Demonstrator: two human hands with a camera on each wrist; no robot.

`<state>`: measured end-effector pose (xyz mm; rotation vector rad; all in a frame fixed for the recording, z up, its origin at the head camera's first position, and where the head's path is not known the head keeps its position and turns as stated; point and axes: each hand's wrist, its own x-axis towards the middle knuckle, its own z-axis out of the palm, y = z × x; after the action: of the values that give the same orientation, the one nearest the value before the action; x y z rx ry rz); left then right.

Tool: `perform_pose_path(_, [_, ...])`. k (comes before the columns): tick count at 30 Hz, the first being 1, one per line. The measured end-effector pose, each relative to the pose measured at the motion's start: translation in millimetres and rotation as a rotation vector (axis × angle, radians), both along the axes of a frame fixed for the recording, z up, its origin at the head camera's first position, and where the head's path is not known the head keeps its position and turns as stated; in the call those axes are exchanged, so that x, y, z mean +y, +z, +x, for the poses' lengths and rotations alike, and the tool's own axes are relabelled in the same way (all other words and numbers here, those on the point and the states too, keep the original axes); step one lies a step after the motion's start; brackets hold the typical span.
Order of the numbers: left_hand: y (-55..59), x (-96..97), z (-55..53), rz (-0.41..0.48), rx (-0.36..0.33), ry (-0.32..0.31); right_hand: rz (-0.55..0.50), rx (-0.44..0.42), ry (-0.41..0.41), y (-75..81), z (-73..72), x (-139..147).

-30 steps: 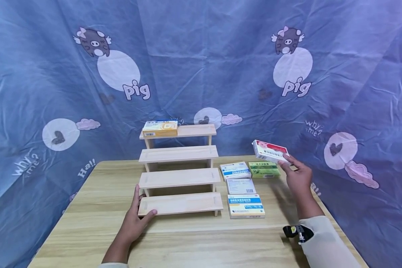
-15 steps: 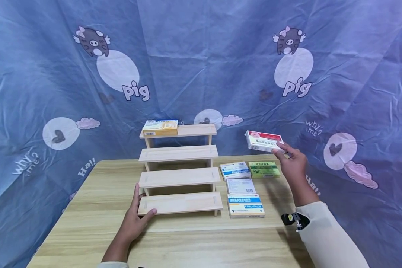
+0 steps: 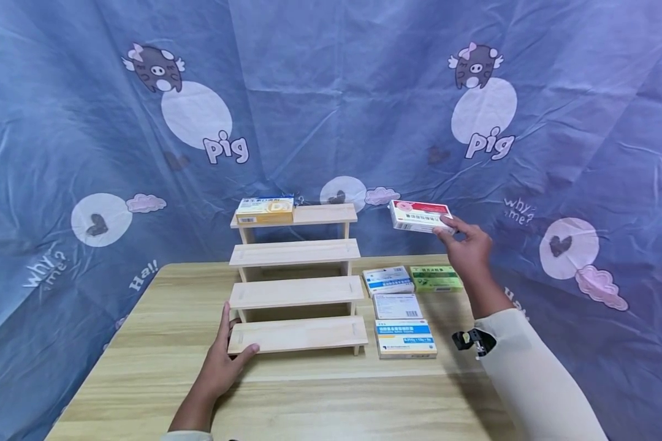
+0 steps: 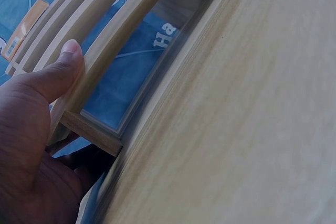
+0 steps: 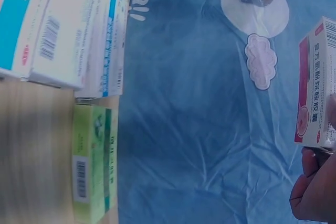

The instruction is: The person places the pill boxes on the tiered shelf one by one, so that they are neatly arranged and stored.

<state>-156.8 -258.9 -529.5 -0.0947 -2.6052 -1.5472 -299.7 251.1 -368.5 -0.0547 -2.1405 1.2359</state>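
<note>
right hand (image 3: pixel 471 247) pinches the red box (image 3: pixel 417 216) — likely light, stiff, best held by its end — and left hand (image 3: pixel 219 362) grips the rack (image 3: pixel 303 335)

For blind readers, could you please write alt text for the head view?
A right hand holds a red-white box aloft; the left hand grips a four-step wooden stand topped by a yellow box. Four boxes lie beside it.

Creased blue cloth (image 3: pixel 336 135) hangs behind table (image 3: pixel 320 404) and along both sides; carries pig prints (image 3: pixel 154 69), white lettering (image 3: pixel 226 147). Table top: pale wood grain.
</note>
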Motion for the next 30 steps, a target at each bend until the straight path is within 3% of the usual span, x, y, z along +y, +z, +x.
perform_pose_path(7, [1.8,-2.1,-0.4,-0.014,-0.002,-0.003,-0.025,-0.013,0.036,8.5,-9.7,-16.4])
perform_pose_path(18, [-4.1,-0.8,-3.8,-0.007,0.004,-0.002,-0.022,0.018,0.062,10.2,-23.9,-38.5])
perform_pose_path(30, [-3.3,-1.3,-5.2,0.003,0.009,-0.007,-0.059,0.074,0.108,15.1,-35.5,-71.5])
